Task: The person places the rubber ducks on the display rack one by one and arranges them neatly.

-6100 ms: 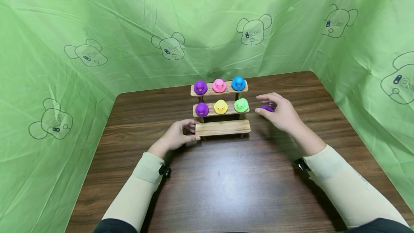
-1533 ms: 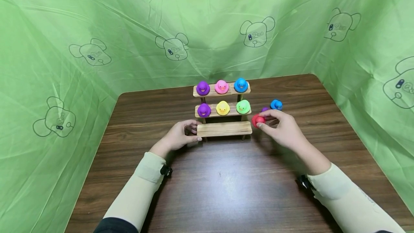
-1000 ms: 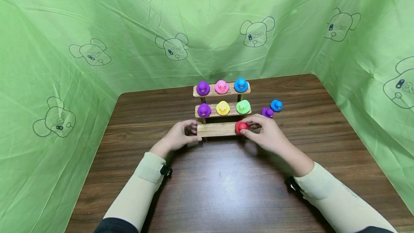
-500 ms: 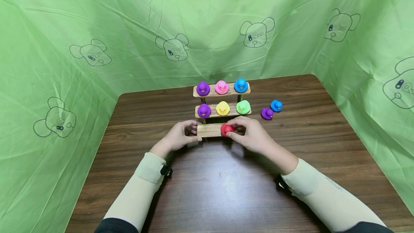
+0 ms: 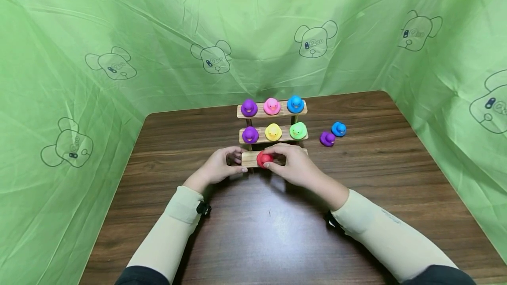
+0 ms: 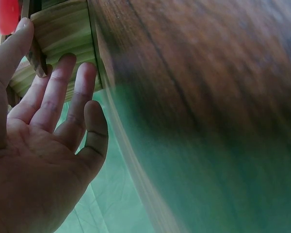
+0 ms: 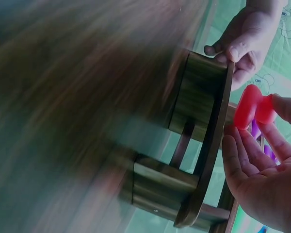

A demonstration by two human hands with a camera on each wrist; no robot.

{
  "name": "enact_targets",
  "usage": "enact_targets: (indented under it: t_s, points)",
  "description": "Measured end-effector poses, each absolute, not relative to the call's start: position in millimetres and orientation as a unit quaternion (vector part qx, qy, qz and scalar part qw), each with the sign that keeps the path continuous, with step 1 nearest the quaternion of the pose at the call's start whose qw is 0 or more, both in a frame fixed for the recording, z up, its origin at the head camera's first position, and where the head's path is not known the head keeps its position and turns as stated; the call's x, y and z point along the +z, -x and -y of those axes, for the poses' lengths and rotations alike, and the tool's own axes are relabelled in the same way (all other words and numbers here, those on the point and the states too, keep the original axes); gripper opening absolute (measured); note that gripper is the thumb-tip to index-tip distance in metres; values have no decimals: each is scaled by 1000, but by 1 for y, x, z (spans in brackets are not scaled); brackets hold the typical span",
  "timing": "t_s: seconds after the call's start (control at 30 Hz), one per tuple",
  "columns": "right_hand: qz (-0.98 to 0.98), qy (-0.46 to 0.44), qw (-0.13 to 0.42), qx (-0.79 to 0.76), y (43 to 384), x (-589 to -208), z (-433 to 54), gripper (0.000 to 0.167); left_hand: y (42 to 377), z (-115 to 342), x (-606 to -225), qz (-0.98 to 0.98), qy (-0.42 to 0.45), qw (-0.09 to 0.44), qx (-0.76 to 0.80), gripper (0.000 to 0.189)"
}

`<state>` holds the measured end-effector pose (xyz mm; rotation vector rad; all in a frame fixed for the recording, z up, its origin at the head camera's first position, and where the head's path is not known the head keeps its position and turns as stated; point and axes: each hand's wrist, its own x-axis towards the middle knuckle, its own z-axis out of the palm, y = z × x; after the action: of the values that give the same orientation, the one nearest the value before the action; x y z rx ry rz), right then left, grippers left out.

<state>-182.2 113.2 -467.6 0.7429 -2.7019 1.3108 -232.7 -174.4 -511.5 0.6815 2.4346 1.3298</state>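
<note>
My right hand [image 5: 295,165] pinches a red rubber duck [image 5: 264,158] between thumb and fingers, over the lowest tier of a three-tier wooden display stand [image 5: 247,160]. In the right wrist view the duck [image 7: 247,108] is held tipped above the shelf edge. At the left end of that same tier, my left hand [image 5: 215,166] grips the stand, its thumb at the front edge and fingers behind; the left wrist view shows the fingertips [image 6: 67,60] against the wood. Purple, yellow and green ducks [image 5: 273,132] sit on the middle tier. Purple, pink and blue ducks [image 5: 272,106] sit on top.
A purple duck [image 5: 327,138] and a blue duck [image 5: 338,129] lie on the brown wood-grain table [image 5: 253,232], right of the stand. Green fabric [image 5: 158,21] printed with bear heads hangs around the back and sides.
The right hand first reached beside the stand, then took the red duck and carried it left along the bottom tier to left of its middle. The left hand stays at the stand's end.
</note>
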Motion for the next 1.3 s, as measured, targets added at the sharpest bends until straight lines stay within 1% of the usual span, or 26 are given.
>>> enact_targets:
  t_s: [0.37,0.7,1.0,1.3]
  points:
    - [880,-252,17,402,186,-467,-97,31,234,175,-511,-844,-239,145,458,48]
    - [894,-264,40,359,186,-466,-83,32,235,174,-512,-850,-234,145,449,48]
    - [908,-265,60,320,186,-466,-73,27,235,175,-512,-845,-238,146,456,47]
    - [914,-264,63,303,187,-466,-66,24,235,175,-512,-845,-235,149,457,46]
